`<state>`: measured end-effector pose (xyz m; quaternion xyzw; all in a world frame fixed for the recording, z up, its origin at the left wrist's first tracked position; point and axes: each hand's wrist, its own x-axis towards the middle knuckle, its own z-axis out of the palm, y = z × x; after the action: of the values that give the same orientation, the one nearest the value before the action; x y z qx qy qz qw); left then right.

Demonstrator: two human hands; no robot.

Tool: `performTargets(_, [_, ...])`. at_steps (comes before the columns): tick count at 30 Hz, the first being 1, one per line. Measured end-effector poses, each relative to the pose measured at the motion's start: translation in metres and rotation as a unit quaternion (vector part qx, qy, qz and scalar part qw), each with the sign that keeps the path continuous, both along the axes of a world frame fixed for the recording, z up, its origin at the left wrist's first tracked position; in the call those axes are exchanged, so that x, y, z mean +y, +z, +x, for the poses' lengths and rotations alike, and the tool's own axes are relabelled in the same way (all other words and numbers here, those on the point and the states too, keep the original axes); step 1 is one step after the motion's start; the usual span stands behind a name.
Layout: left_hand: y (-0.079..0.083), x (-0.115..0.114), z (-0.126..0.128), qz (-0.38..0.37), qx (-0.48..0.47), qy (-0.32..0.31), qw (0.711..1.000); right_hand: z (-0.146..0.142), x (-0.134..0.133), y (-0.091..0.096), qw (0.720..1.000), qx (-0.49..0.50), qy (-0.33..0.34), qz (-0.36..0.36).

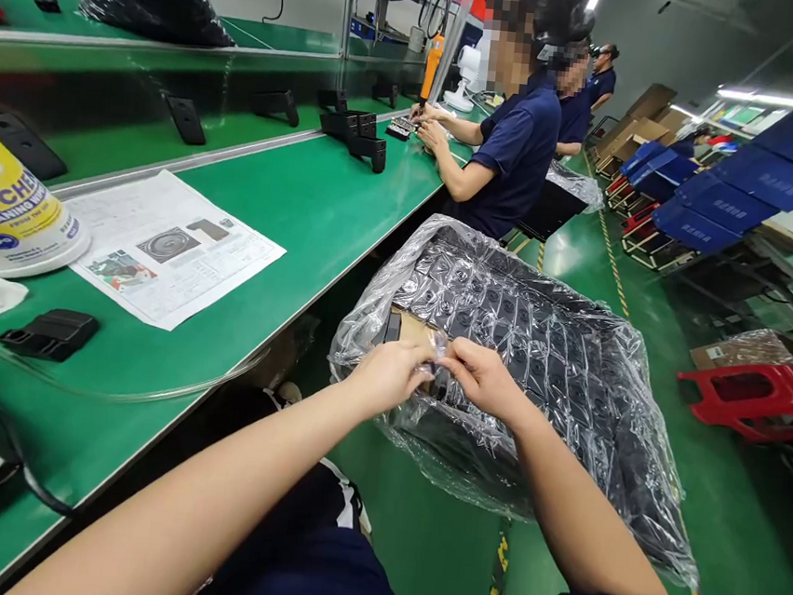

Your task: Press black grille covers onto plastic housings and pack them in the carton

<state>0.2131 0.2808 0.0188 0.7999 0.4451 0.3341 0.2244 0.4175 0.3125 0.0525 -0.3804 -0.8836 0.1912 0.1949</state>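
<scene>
Both my hands are together over a box of black plastic parts (526, 333) lined with a clear plastic bag (642, 433). My left hand (395, 372) is closed, fingertips pinched at the box's near left corner. Touching it from the right, my right hand (483, 376) is also closed, thumb against forefinger. Between the fingertips shows a small bit of clear, shiny plastic (441, 343); its full shape is hidden by the fingers. Under my left hand lies a piece of brown cardboard (413, 329). The black parts stand in rows, partly covered by the clear film.
On the green workbench (240, 320) to the left are a wipes tub (13, 204), a printed sheet (177, 248), a black part (49, 333) and a clear tube (148, 396). A co-worker (515, 150) sits farther along the bench. A red stool (765, 399) stands at right.
</scene>
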Motion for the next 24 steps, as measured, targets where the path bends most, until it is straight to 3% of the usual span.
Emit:
performTargets(3, [-0.008, 0.013, 0.006, 0.001, -0.015, 0.005, 1.000, 0.006, 0.002, -0.002, 0.999, 0.021, -0.035, -0.020])
performTargets(8, [-0.021, 0.000, 0.000, 0.018, -0.078, 0.056, 0.995, 0.032, 0.014, -0.010, 0.985, 0.066, -0.141, -0.073])
performTargets(12, [-0.021, -0.013, -0.001, 0.016, -0.128, 0.072, 0.989, 0.043, 0.018, -0.017, 0.973, 0.041, -0.129, -0.184])
performTargets(15, [-0.018, -0.016, 0.002, 0.001, -0.158, 0.096, 0.983, 0.042, 0.022, -0.023, 0.961, -0.002, -0.135, -0.241])
performTargets(18, [-0.019, -0.013, 0.004, -0.011, -0.180, 0.114, 0.977, 0.034, 0.035, -0.034, 0.947, -0.041, -0.207, -0.242])
performTargets(24, [-0.022, -0.016, 0.003, 0.017, -0.180, 0.068, 0.981, 0.012, 0.063, -0.069, 0.911, -0.119, -0.248, -0.308])
